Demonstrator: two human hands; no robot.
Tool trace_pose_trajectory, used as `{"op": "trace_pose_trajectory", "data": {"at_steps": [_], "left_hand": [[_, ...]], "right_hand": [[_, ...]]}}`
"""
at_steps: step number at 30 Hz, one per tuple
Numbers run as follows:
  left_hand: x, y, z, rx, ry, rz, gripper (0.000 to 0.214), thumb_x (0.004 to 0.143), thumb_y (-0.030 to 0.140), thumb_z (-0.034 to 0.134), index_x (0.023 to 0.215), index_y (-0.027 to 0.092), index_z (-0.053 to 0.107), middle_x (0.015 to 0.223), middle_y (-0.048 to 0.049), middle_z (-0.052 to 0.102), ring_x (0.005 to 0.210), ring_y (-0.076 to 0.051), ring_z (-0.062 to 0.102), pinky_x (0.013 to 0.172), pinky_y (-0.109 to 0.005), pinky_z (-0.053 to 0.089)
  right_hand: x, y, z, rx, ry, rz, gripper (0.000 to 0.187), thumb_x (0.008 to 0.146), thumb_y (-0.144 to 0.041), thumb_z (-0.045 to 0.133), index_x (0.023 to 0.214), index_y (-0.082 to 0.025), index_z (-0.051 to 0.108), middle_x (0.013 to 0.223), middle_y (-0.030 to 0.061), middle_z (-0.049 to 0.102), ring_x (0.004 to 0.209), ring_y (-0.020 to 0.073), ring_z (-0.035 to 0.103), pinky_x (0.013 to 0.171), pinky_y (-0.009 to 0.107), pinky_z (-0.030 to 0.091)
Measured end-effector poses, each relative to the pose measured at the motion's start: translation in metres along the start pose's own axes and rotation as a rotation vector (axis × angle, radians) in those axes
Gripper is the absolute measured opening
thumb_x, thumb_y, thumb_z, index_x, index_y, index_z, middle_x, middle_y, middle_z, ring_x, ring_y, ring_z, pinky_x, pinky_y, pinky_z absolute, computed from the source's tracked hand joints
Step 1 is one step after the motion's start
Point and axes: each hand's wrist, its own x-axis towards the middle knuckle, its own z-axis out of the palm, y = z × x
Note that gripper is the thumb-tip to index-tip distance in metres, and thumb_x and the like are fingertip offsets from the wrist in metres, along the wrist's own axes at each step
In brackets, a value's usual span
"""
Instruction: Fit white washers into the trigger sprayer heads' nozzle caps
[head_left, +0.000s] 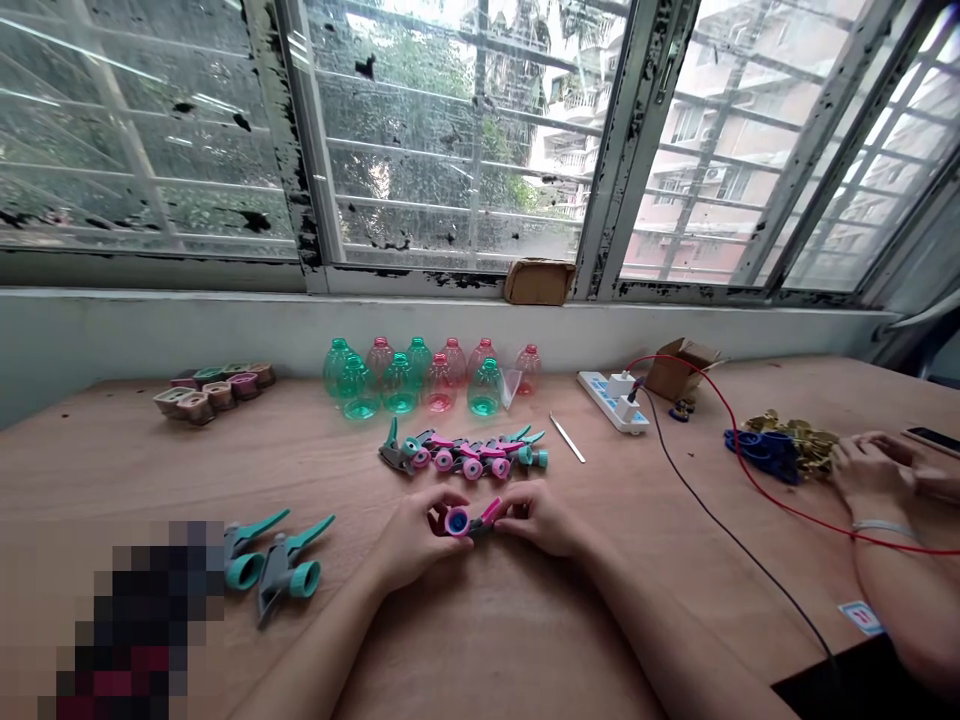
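Note:
Above the front middle of the table, my left hand [412, 538] pinches the round pink collar of a pink-and-grey spray bottle trigger head [458, 521]. The collar's opening faces me and looks dark blue inside. My right hand [541, 516] has its fingers closed at the other end of the same head, by the pink lever. Just beyond my hands lies a row of pink, grey and teal trigger heads [471, 466]. To the left of my left arm sit two grey-and-teal trigger heads [283, 575].
Several clear green bottles [401, 385] and pink bottles [439, 385] stand near the wall. A white pen-like tool [568, 438] lies beside a power strip [615, 402] with trailing cables. At right, another person's hands [874, 470] are near gold pieces [810, 445]. Small cups [196, 408] sit at left.

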Motion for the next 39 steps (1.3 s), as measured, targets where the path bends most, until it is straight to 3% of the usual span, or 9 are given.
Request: {"op": "trace_pose_trajectory", "data": {"at_steps": [4, 11, 14, 18, 26, 31, 39], "left_hand": [[-0.003, 0.0, 0.0, 0.012, -0.126, 0.008, 0.035, 0.061, 0.031, 0.078, 0.093, 0.018, 0.071, 0.07, 0.0031, 0.06, 0.06, -0.011, 0.048, 0.056, -0.021, 0.038], [-0.005, 0.007, 0.002, -0.032, -0.338, 0.053, 0.043, 0.067, 0.035, 0.074, 0.107, 0.018, 0.072, 0.074, 0.0002, 0.063, 0.065, -0.012, 0.05, 0.057, -0.02, 0.038], [-0.004, 0.006, 0.004, -0.017, -0.266, 0.079, 0.042, 0.072, 0.034, 0.069, 0.11, 0.018, 0.071, 0.079, -0.0012, 0.066, 0.066, -0.012, 0.051, 0.058, -0.021, 0.039], [-0.002, 0.002, 0.007, 0.032, -0.141, 0.063, 0.04, 0.071, 0.034, 0.07, 0.107, 0.017, 0.072, 0.075, -0.0006, 0.066, 0.061, -0.011, 0.047, 0.056, -0.021, 0.037], [-0.005, 0.007, 0.012, 0.059, -0.079, 0.083, 0.026, 0.07, 0.027, 0.069, 0.095, 0.02, 0.071, 0.069, 0.0026, 0.063, 0.058, -0.01, 0.048, 0.055, -0.021, 0.038], [-0.006, 0.007, 0.014, 0.061, -0.083, 0.097, 0.024, 0.07, 0.024, 0.069, 0.093, 0.02, 0.071, 0.063, 0.0045, 0.058, 0.055, -0.009, 0.047, 0.053, -0.02, 0.036], [-0.004, 0.013, 0.019, 0.085, -0.038, 0.1, 0.021, 0.071, 0.021, 0.068, 0.092, 0.02, 0.07, 0.067, 0.004, 0.062, 0.058, -0.01, 0.05, 0.055, -0.02, 0.036]], "right_hand": [[0.002, 0.002, 0.002, -0.031, 0.001, -0.028, 0.016, 0.083, -0.031, 0.067, 0.09, -0.02, 0.076, 0.079, 0.0035, 0.072, 0.067, 0.0136, 0.059, 0.06, 0.022, 0.042], [0.004, 0.0, 0.01, -0.035, 0.036, -0.038, 0.009, 0.08, -0.02, 0.066, 0.079, -0.019, 0.075, 0.068, 0.0, 0.068, 0.06, 0.0108, 0.055, 0.057, 0.02, 0.038], [0.004, -0.002, 0.01, 0.104, 0.145, 0.046, 0.008, 0.076, -0.022, 0.07, 0.083, -0.018, 0.071, 0.066, -0.0011, 0.065, 0.057, 0.0102, 0.053, 0.053, 0.02, 0.038], [0.003, -0.006, 0.008, 0.38, 0.266, 0.136, 0.021, 0.072, -0.033, 0.075, 0.077, -0.016, 0.063, 0.06, -0.0034, 0.059, 0.051, 0.0092, 0.051, 0.047, 0.02, 0.039], [-0.002, -0.017, 0.012, 0.649, 0.149, 0.047, 0.02, 0.069, -0.033, 0.079, 0.076, -0.016, 0.071, 0.067, 0.0013, 0.065, 0.056, 0.0131, 0.061, 0.052, 0.025, 0.049], [-0.003, -0.025, 0.018, 0.523, 0.128, 0.042, 0.015, 0.071, -0.028, 0.077, 0.078, -0.016, 0.072, 0.067, 0.0013, 0.067, 0.056, 0.0116, 0.06, 0.051, 0.022, 0.046], [-0.001, -0.032, 0.015, 0.256, 0.249, -0.063, 0.014, 0.077, -0.032, 0.074, 0.078, -0.018, 0.072, 0.073, 0.0028, 0.065, 0.063, 0.0125, 0.057, 0.054, 0.022, 0.045]]}}
